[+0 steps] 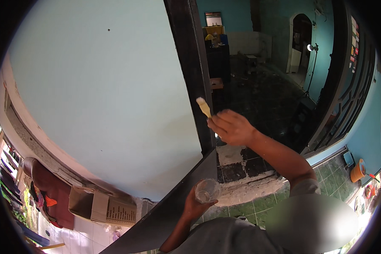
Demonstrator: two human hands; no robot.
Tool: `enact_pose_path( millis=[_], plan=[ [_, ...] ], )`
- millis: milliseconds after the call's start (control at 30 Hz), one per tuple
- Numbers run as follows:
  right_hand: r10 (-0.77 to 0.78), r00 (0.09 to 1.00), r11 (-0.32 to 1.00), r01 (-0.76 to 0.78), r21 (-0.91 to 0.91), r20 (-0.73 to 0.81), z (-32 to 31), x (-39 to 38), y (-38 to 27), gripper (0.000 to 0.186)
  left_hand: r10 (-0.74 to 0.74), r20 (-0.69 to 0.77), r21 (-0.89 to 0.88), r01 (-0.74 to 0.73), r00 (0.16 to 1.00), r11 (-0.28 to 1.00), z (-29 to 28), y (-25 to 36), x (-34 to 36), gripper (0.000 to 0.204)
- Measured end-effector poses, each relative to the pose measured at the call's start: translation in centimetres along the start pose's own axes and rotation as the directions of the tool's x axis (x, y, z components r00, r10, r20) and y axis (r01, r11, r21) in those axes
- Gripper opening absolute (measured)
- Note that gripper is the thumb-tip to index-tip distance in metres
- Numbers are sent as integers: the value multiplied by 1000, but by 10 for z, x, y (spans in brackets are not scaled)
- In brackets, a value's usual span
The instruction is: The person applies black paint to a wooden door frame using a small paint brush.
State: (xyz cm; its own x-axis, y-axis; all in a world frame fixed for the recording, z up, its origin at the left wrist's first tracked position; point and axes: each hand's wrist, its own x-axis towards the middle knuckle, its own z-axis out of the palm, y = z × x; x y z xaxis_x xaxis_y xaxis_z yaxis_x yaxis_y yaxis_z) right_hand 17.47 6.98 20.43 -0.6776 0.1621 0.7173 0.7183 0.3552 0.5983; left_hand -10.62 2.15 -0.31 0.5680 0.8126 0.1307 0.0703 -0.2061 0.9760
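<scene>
While brush [204,108] hovers, doorframe edge [193,55], open doorway [262,95]

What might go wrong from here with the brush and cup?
The brush in the right hand shows against the black frame, near the pale wall; a slip might mark the wall. The clear cup in the left hand looks open-topped; tilting could spill any contents. The rough doorway ledge could catch a foot.

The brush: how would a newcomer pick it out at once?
Find the dark door frame beside the pale blue wall. Right of the frame's lower half, the right hand holds the brush, bristles up. It is slim and pale yellow, unlike the wide clear cup in the left hand.
</scene>
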Motion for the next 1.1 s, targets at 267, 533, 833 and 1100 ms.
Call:
enact_pose_path(
  millis=[267, 533, 833, 1100],
  plan=[
    [257, 884, 830, -409, 380, 391, 29, -67, -62, 13, 5, 53, 79, -9, 999, 997, -9, -9, 7, 100],
    [423, 888, 808, -460, 367, 181, -5, 11, 22, 14, -2, 106, 39, -2, 994, 999, -8, -3, 5, 101],
    [131, 936, 964, -197, 177, 325, 20, -82, -85, 25, -43, 117, 137, 27, 992, 990, -13, -12, 7, 101],
    [350, 851, 755, -503, 420, 391, 17, 3, 15, 13, -12, 127, 124, -3, 992, 992, -4, 1, 13, 100]
  ],
)
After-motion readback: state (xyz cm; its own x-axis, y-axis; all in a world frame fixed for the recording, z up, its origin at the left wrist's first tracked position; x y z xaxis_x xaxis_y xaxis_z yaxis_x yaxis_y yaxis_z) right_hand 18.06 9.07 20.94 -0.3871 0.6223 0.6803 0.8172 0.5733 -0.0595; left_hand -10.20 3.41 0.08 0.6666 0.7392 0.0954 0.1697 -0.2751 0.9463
